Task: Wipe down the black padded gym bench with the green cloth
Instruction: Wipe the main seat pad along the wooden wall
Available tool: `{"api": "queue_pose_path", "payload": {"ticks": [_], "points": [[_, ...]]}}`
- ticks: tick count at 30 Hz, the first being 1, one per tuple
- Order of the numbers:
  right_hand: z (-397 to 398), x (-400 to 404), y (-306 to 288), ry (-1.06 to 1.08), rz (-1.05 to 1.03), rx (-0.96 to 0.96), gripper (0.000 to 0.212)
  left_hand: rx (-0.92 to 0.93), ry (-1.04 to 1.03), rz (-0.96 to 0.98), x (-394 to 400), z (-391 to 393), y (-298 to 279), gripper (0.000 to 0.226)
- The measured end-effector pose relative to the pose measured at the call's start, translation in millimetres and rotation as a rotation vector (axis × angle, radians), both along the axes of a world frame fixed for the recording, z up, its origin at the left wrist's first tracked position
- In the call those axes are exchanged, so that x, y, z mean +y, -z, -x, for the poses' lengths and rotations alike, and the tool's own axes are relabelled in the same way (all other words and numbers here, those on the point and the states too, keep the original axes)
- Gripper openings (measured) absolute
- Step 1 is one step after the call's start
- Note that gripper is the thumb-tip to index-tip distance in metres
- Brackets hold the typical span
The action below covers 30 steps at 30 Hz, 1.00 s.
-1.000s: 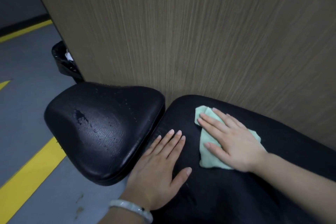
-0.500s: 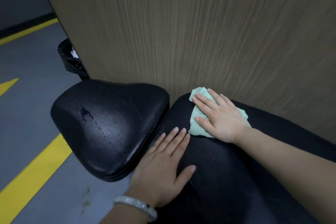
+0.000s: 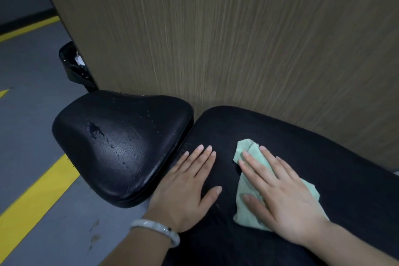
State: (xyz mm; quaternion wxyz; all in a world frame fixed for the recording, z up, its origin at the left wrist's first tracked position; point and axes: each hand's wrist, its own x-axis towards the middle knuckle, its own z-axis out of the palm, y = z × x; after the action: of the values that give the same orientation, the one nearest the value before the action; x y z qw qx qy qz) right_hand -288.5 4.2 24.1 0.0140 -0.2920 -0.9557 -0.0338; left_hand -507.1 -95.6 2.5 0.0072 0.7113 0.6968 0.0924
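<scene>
Glossy black padded bench (image 3: 269,136), droplets on its textured seat pad (image 3: 121,142); soft green cloth (image 3: 248,181); wood-grain wall (image 3: 237,39).

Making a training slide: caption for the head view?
Right hand presses green cloth flat on black bench pad; left hand braces beside it.

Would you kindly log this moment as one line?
right hand presses green cloth on long pad | left hand flat, bracing | seat pad wet

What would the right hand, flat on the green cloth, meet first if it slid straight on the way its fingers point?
Probably bare pad first: the right hand points up-left across the long black pad, toward the gap beside the seat pad. Depth is unclear.
</scene>
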Motion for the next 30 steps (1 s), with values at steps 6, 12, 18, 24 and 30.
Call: {"api": "queue_pose_path", "payload": {"ticks": [6, 12, 18, 24, 30], "points": [[29.5, 27.4, -8.1, -0.001, 0.07, -0.051, 0.068, -0.048, 0.007, -0.014, 0.1, 0.7, 0.5, 0.075], [66.5, 64.6, -11.8, 0.024, 0.127, -0.03, 0.081, -0.015, -0.003, -0.009, 0.4, 0.4, 2.0, 0.07], [89.0, 87.8, -10.6, 0.063, 0.124, -0.031, 0.085, 0.026, -0.006, -0.005, 1.2, 0.9, 0.7, 0.07], [92.2, 89.9, -10.2, 0.089, 0.111, -0.029, 0.086, 0.035, -0.007, -0.024, 1.8, 1.3, 3.6, 0.069], [62.2, 59.7, -8.7, 0.105, 0.116, -0.028, 0.081, 0.036, -0.008, -0.032, 0.6, 0.7, 2.2, 0.068]]}}
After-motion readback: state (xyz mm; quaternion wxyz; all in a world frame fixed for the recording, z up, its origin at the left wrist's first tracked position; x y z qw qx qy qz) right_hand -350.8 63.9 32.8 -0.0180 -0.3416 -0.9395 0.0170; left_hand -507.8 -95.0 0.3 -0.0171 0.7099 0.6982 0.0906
